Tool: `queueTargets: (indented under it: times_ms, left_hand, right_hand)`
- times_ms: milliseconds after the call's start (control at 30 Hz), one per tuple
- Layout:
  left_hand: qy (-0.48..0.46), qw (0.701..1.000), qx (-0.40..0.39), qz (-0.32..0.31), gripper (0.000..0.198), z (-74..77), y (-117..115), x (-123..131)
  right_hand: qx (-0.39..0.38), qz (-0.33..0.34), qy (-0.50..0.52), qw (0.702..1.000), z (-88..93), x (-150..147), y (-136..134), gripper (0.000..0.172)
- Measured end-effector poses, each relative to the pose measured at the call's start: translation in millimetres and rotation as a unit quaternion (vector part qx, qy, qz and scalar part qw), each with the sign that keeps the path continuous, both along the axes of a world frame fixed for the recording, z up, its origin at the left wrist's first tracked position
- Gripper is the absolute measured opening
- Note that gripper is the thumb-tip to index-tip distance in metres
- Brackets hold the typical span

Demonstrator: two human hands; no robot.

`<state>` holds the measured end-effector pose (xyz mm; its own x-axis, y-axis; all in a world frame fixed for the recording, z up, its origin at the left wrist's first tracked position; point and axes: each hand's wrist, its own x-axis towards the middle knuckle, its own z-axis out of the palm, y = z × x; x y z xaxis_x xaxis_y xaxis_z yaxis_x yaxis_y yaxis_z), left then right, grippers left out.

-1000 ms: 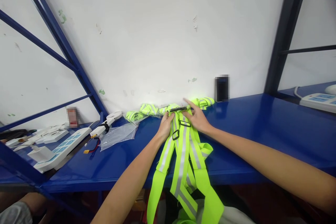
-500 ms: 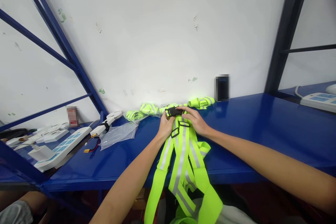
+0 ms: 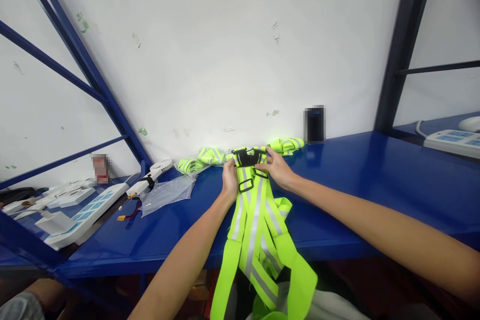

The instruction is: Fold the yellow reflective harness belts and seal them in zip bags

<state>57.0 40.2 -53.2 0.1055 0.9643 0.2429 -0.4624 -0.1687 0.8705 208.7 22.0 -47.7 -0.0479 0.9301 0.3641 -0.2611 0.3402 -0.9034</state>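
A neon yellow-green reflective vest (image 3: 257,220) made of straps with silver stripes hangs over the front edge of the blue table (image 3: 348,185). Its black buckle (image 3: 248,157) is held up between my two hands. My left hand (image 3: 230,177) grips the strap at the buckle's left end. On the right end, my right hand (image 3: 277,167) pinches the strap between thumb and fingers. Just below the buckle, a black strap slider (image 3: 246,185) sits on the straps. More neon reflective straps (image 3: 204,159) lie bundled behind, along the wall.
At left lie a clear plastic bag (image 3: 168,194), a small white fan (image 3: 161,166), a connector lead (image 3: 129,212) and a white power strip (image 3: 88,217). A dark blurred box (image 3: 314,126) stands by the wall. Another power strip (image 3: 455,141) is at far right, beyond the blue frame.
My hands have moved slightly apart, showing more of the black buckle. The right hand no longer covers its top. The view has shifted a little.
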Motion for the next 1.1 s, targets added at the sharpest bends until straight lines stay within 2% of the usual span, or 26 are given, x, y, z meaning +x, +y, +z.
queueTargets:
  times_ms: [133,233,367,500,600,667,733,833,900,967,1100]
  left_hand:
    - [0.001,0.999,-0.006,-0.048,0.045,4.0,-4.2,2.8]
    - [0.013,0.995,-0.040,-0.089,0.053,6.5,-5.9,1.9]
    - [0.031,0.987,-0.106,-0.119,0.053,11.5,-7.2,-2.3]
    - [0.008,0.988,-0.109,-0.108,0.041,16.0,-7.9,-6.1]
    - [-0.019,0.989,-0.099,-0.105,0.035,17.0,-7.1,-8.1]
    - [-0.035,0.992,-0.072,-0.095,0.037,16.5,-5.7,-9.0]
    - [-0.041,0.996,-0.036,-0.076,0.048,15.1,-3.7,-9.3]
    - [-0.015,0.998,0.008,-0.065,0.065,12.0,-0.6,-9.9]
    - [0.016,0.996,0.028,-0.079,0.067,9.7,1.0,-10.9]
    - [0.046,0.994,0.043,-0.089,0.063,7.5,2.3,-12.5]
    - [0.090,0.992,0.049,-0.073,0.060,2.8,3.9,-15.0]
  right_hand:
    - [0.094,-0.065,-0.087,0.990,-3.3,4.1,3.3,0.047]
    - [0.149,-0.077,-0.132,0.977,-5.4,6.8,5.6,0.036]
    - [0.133,-0.086,-0.148,0.976,-9.1,7.9,9.5,0.029]
    - [0.124,-0.096,-0.136,0.978,-8.5,8.6,12.9,0.024]
    - [0.103,-0.045,-0.089,0.990,-2.3,10.5,11.3,0.021]
    - [0.057,0.028,-0.044,0.997,3.4,11.3,6.9,0.025]
    - [0.007,0.072,-0.020,0.997,8.6,11.0,1.1,0.034]
    - [-0.044,0.038,-0.009,0.998,13.2,9.1,-5.5,0.064]
    - [-0.076,0.018,0.005,0.997,14.1,9.0,-6.3,0.082]
    - [-0.097,0.027,0.008,0.995,14.0,11.0,-4.6,0.082]
    - [-0.077,0.030,-0.030,0.996,12.9,18.1,-0.1,0.064]
